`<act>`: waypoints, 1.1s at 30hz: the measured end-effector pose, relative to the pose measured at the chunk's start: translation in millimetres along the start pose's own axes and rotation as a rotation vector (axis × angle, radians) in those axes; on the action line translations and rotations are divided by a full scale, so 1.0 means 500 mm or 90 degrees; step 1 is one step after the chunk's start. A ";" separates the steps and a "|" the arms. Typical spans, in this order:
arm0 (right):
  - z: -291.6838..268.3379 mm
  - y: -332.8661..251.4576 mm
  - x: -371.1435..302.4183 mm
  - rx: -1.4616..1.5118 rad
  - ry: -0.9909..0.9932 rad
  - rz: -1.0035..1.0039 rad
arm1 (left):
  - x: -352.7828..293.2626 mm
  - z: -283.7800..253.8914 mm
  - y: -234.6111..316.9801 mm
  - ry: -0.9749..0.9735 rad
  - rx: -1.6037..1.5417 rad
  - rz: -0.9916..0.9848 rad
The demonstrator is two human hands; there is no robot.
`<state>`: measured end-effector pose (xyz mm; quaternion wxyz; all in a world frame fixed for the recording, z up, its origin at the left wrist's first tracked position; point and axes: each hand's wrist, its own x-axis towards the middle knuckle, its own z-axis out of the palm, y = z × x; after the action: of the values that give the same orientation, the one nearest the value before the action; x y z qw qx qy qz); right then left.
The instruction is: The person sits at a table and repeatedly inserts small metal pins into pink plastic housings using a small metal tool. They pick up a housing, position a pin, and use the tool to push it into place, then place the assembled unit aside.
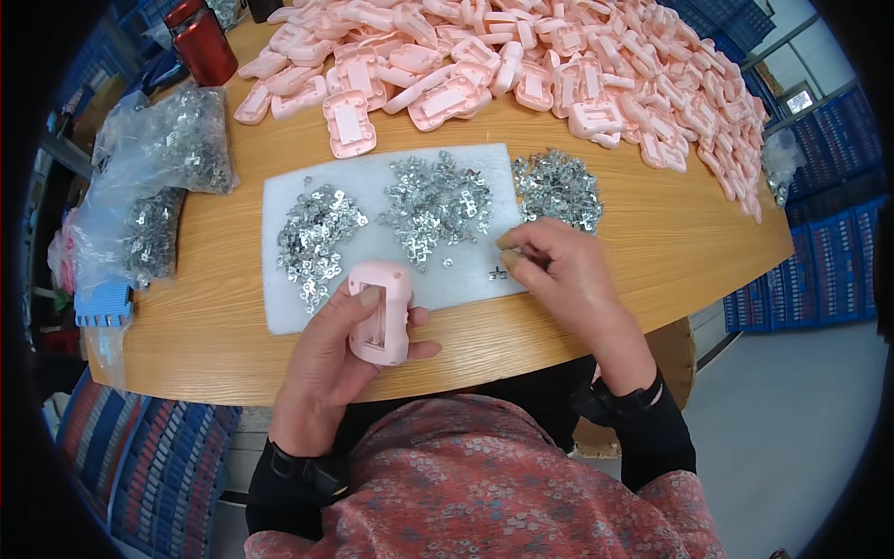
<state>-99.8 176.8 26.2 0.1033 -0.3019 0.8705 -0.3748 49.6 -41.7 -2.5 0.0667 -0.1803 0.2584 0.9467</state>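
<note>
My left hand (328, 347) is closed round a pink plastic housing (399, 312), its long rectangular recess facing up and my thumb at the recess edge. Over the right end of a white foam sheet (372, 168), my right hand (568, 279) has thumb and forefinger curled toward each other; whatever is between them is too small to make out. Beside those fingertips lies a small metal piece (498, 274). Shiny metal clips rest in a left pile (317, 238) and a middle pile (436, 207) on the foam, and in a right pile (559, 189) at its right edge.
A large heap of pink housings (549, 56) covers the far side of the wooden table (223, 307). At the left lie clear bags of metal parts (191, 140), a blue plastic block (102, 306) and a red canister (200, 47). Blue bins (819, 265) stand at the right.
</note>
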 end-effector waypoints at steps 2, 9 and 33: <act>0.019 -0.003 0.009 -0.001 -0.021 -0.040 | 0.001 0.007 0.005 0.014 0.008 -0.013; 0.073 -0.030 0.030 -0.154 -0.068 -0.151 | -0.004 -0.014 0.007 -0.021 0.067 0.016; 0.033 -0.091 -0.011 -0.042 -0.101 -0.147 | 0.022 0.038 -0.034 -0.028 0.263 -0.072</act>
<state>-68.4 146.0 46.8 0.1181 -0.4322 0.8308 -0.3303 37.3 -17.2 0.6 0.1605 -0.1564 0.4351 0.8721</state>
